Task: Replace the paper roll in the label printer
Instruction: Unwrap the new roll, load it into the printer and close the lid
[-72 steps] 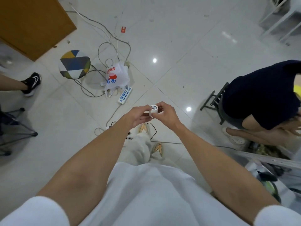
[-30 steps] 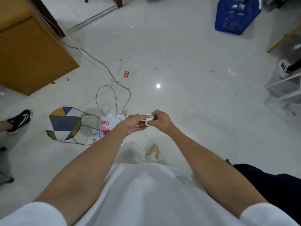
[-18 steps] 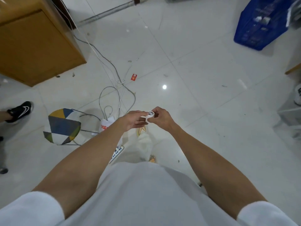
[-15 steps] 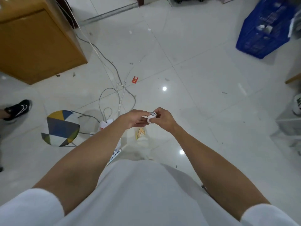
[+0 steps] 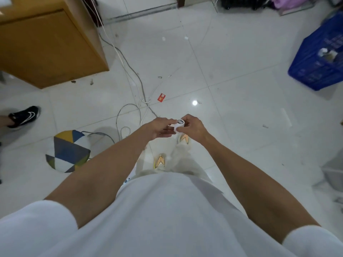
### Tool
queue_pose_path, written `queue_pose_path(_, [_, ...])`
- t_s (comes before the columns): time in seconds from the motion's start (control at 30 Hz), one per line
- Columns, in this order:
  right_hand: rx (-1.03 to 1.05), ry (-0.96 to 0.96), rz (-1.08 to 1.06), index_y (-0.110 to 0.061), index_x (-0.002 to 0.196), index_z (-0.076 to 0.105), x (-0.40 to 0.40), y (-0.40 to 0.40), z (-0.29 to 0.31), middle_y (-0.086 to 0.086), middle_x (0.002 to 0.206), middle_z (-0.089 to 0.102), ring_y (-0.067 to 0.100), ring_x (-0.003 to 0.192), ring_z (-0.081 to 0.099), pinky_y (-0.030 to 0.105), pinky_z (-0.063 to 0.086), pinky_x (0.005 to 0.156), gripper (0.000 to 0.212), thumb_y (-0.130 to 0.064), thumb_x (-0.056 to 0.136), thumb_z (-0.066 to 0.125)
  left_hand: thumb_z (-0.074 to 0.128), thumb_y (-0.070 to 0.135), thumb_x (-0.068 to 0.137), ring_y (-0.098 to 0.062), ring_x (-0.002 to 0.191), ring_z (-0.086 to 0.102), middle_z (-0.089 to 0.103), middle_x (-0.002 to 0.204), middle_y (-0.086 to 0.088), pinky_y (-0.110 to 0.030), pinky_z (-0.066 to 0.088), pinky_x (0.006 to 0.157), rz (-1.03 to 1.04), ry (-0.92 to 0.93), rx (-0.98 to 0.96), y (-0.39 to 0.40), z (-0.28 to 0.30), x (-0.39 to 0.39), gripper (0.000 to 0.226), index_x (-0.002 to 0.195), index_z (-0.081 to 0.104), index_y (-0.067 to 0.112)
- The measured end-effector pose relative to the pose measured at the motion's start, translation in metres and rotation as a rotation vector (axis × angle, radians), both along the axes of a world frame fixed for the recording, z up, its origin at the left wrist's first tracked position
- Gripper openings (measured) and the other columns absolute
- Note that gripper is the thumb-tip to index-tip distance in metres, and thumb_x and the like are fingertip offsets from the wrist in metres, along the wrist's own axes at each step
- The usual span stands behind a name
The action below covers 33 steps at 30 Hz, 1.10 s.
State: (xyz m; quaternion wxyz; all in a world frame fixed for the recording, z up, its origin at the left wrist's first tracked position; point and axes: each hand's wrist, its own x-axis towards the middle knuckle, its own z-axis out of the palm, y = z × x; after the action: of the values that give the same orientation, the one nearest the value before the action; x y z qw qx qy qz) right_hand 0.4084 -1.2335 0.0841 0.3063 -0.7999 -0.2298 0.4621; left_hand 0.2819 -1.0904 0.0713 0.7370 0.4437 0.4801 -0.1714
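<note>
Shiny tile floor (image 5: 241, 71), loose cables (image 5: 137, 78) running up the middle. Dead centre, my right hand (image 5: 193, 127) pinches the little paper roll (image 5: 179, 125); left hand (image 5: 159, 127) reaches it, can't tell if it grips. One slip and it probably drops, unspools, rolls among those cables.

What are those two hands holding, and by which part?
A small white paper roll, pinched by its curved sides between the left hand and the right hand.

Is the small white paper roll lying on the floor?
No, the left hand and right hand hold the small white paper roll above the white tiled floor.
</note>
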Motion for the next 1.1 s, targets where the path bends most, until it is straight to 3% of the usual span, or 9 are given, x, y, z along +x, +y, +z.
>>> queue_pose_path(0.1, [0.009,0.032,0.054,-0.018,0.102,0.067,0.037,0.035,-0.005,-0.012,0.079,0.066,0.001,0.069,0.061,0.019,0.045,0.067,0.030,-0.020,0.077,0.082,0.081,0.037,0.090,-0.025,0.103,0.080,0.079,0.117,-0.013,-0.035,0.063,0.093,0.062,0.029,-0.004,0.028,-0.003,0.027,0.046,0.121,0.072,0.004])
queue_pose_path(0.2, [0.041,0.055,0.098,-0.020,0.098,0.067,0.066,0.063,-0.009,-0.013,0.076,0.065,-0.005,0.062,0.059,0.016,0.044,0.065,0.026,-0.017,0.077,0.082,0.077,0.036,0.095,-0.028,0.109,0.079,0.078,0.107,-0.011,-0.037,0.061,0.098,0.131,0.041,0.000,0.047,0.005,0.049,0.032,0.109,0.069,0.008])
queue_pose_path(0.37, [0.102,0.023,0.243,-0.025,0.095,0.068,0.128,0.137,-0.005,-0.014,0.083,0.070,-0.001,0.071,0.063,0.018,0.045,0.068,0.028,-0.020,0.075,0.086,0.078,0.032,0.094,-0.031,0.109,0.078,0.081,0.112,-0.013,-0.037,0.063,0.091,0.317,0.050,0.086,0.096,0.022,0.098,0.027,0.111,0.070,0.013])
queue_pose_path(0.53, [0.124,0.017,0.345,-0.017,0.102,0.071,0.163,0.209,-0.003,-0.010,0.088,0.073,0.005,0.076,0.067,0.017,0.047,0.070,0.031,-0.019,0.076,0.088,0.073,0.031,0.097,-0.032,0.113,0.076,0.081,0.106,-0.009,-0.043,0.059,0.104,0.517,-0.005,0.081,0.137,0.029,0.111,0.030,0.120,0.071,0.013])
queue_pose_path(0.67, [0.122,0.047,0.425,-0.018,0.102,0.071,0.171,0.257,-0.008,-0.007,0.093,0.077,0.013,0.086,0.074,0.022,0.052,0.074,0.032,-0.022,0.075,0.088,0.073,0.021,0.099,-0.031,0.110,0.077,0.078,0.108,-0.009,-0.042,0.057,0.105,0.606,-0.040,0.083,0.164,0.023,0.104,0.012,0.110,0.073,0.017])
queue_pose_path(0.8, [0.096,0.065,0.536,-0.017,0.102,0.071,0.160,0.311,-0.016,-0.007,0.092,0.076,0.012,0.084,0.073,0.024,0.054,0.074,0.034,-0.025,0.074,0.090,0.079,0.011,0.093,-0.027,0.100,0.076,0.078,0.106,-0.012,-0.040,0.057,0.105,0.738,-0.014,0.065,0.193,0.012,0.097,0.019,0.108,0.068,0.016])
queue_pose_path(0.9, [0.088,0.049,0.604,-0.016,0.102,0.070,0.147,0.357,-0.018,-0.008,0.090,0.074,0.009,0.077,0.070,0.025,0.053,0.072,0.033,-0.020,0.074,0.088,0.074,0.008,0.096,-0.024,0.091,0.074,0.075,0.100,-0.012,-0.037,0.058,0.098,0.826,-0.013,0.075,0.227,0.001,0.087,0.010,0.099,0.068,0.016])
queue_pose_path(1.1, [0.054,-0.013,0.705,-0.020,0.105,0.072,0.123,0.443,-0.008,-0.007,0.098,0.078,0.012,0.091,0.075,0.027,0.058,0.082,0.037,-0.025,0.072,0.088,0.073,0.009,0.098,-0.018,0.079,0.076,0.076,0.092,-0.009,-0.026,0.061,0.078,0.928,-0.021,0.120,0.295,0.004,0.063,0.005,0.099,0.071,0.013])
